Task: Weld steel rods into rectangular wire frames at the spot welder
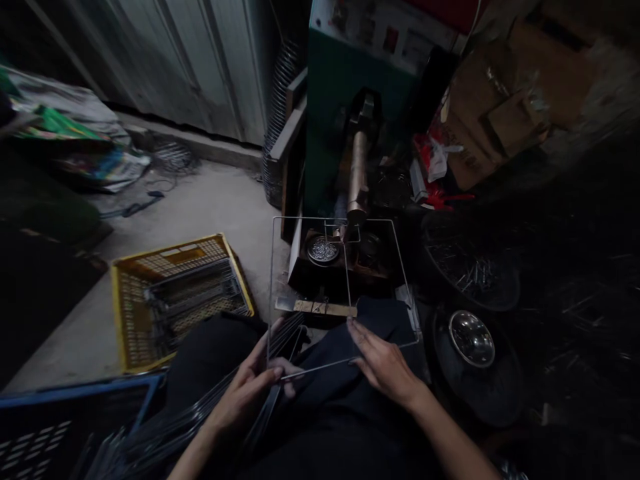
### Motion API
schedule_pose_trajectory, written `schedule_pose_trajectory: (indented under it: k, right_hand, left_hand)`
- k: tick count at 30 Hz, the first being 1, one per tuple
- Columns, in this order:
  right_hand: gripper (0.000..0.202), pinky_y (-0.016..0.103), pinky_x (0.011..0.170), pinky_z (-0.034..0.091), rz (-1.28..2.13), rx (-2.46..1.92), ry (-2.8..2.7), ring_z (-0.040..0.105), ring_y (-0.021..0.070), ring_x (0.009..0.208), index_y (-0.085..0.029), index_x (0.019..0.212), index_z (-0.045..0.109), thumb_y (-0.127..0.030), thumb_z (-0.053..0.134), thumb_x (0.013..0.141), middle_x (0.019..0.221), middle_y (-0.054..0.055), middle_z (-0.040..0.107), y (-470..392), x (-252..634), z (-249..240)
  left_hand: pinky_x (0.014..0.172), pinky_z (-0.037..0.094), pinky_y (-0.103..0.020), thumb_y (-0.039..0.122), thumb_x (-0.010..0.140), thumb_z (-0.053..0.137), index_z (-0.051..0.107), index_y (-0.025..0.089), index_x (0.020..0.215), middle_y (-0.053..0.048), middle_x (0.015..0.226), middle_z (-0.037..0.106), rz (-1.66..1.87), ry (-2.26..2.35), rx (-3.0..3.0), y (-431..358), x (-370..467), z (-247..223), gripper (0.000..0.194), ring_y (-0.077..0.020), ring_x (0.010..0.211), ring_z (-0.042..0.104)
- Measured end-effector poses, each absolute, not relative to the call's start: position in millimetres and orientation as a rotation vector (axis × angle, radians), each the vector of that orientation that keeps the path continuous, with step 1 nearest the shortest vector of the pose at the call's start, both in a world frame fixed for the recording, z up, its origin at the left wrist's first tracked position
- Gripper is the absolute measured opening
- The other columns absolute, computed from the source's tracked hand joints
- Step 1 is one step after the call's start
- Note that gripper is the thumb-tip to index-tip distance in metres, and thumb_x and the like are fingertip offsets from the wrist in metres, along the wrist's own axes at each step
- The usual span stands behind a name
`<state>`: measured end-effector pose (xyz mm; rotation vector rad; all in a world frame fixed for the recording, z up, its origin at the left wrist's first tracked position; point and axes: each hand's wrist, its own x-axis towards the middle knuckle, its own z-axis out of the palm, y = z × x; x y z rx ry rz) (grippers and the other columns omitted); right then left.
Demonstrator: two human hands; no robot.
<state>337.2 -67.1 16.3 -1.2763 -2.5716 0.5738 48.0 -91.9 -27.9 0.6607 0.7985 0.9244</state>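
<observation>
Hands (387,367), two, one wire frame (316,368)

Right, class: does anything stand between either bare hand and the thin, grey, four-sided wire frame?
Nothing visible does: the left hand holds the wire frame at its near left corner, and the right hand touches it along the near side. The bundle of thin dark wires passes below the left hand.

Dim light falls on a ribbed, pale wall (200,60) at the upper left, meeting a grey floor (200,193) along a low ledge (235,155). 1 green machine cabinet (325,120) stands beside it. To the right, cardboard (475,140) is stacked against deep shadow.
</observation>
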Motion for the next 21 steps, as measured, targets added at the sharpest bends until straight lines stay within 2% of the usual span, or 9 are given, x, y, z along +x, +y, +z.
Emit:
schedule_pose_trajectory:
  k: [4, 8, 10, 13, 17, 21]
  right_hand:
    - [0.087, 0.036, 0.111, 0.044, 0.599, -1.298, -2.550, 0.035, 0.0210, 0.143, -0.026, 0.157, -0.001, -0.011, 0.054, 0.091, 0.158, 0.007, 0.030, -70.3, 336.4, 18.1]
    - [0.086, 0.035, 0.109, 0.046, 0.568, -1.308, -2.537, 0.040, 0.0204, 0.140, -0.028, 0.158, 0.001, -0.014, 0.055, 0.092, 0.156, 0.007, 0.035, -60.1, 337.9, 16.0]
    - [0.082, 0.035, 0.107, 0.047, 0.509, -1.341, -2.518, 0.049, 0.0213, 0.134, -0.027, 0.158, 0.008, -0.020, 0.058, 0.093, 0.150, 0.008, 0.045, -41.5, 337.9, 16.7]
    - [0.072, 0.035, 0.103, 0.049, 0.355, -1.456, -2.486, 0.061, 0.0242, 0.120, -0.024, 0.155, 0.027, -0.034, 0.063, 0.092, 0.134, 0.011, 0.061, 2.9, 335.3, 23.8]
    - [0.061, 0.036, 0.099, 0.050, 0.182, -1.550, -2.447, 0.062, 0.0252, 0.117, -0.023, 0.144, 0.045, -0.044, 0.065, 0.090, 0.130, 0.010, 0.064, 66.3, 333.1, 39.5]
    - [0.054, 0.034, 0.097, 0.050, 0.183, -1.505, -2.395, 0.063, 0.0233, 0.114, -0.023, 0.139, 0.050, -0.040, 0.066, 0.090, 0.128, 0.007, 0.065, 105.8, 337.6, 48.6]
  left_hand:
    - [0.066, 0.047, -0.031, 0.029, 0.088, 0.062, -0.005, 0.027, 0.155, -0.008, 0.084, 0.073, 0.921, 0.809, 0.648, -93.0, 48.4, -27.2, 0.094, -0.0208, 0.063, 0.065]
    - [0.069, 0.050, -0.032, 0.027, 0.086, 0.064, 0.000, 0.027, 0.155, -0.009, 0.087, 0.074, 0.963, 0.826, 0.616, -85.2, 51.2, -17.0, 0.094, -0.0212, 0.066, 0.066]
    - [0.069, 0.052, -0.032, 0.025, 0.085, 0.065, 0.003, 0.028, 0.155, -0.008, 0.083, 0.074, 0.983, 0.815, 0.627, -67.7, 50.1, -10.9, 0.094, -0.0214, 0.067, 0.066]
    - [0.062, 0.053, -0.029, 0.022, 0.084, 0.067, 0.008, 0.026, 0.155, -0.005, 0.073, 0.072, 1.035, 0.817, 0.679, -22.8, 44.8, -3.8, 0.093, -0.0209, 0.064, 0.067]
    - [0.064, 0.057, -0.027, 0.013, 0.073, 0.073, 0.015, 0.018, 0.155, -0.002, 0.067, 0.071, 1.121, 0.743, 0.730, 45.1, 36.6, 1.1, 0.101, -0.0211, 0.065, 0.071]
    - [0.068, 0.059, -0.028, 0.009, 0.072, 0.070, 0.016, 0.018, 0.154, -0.003, 0.072, 0.073, 1.146, 0.672, 0.766, 88.2, 34.9, 2.8, 0.099, -0.0200, 0.068, 0.072]
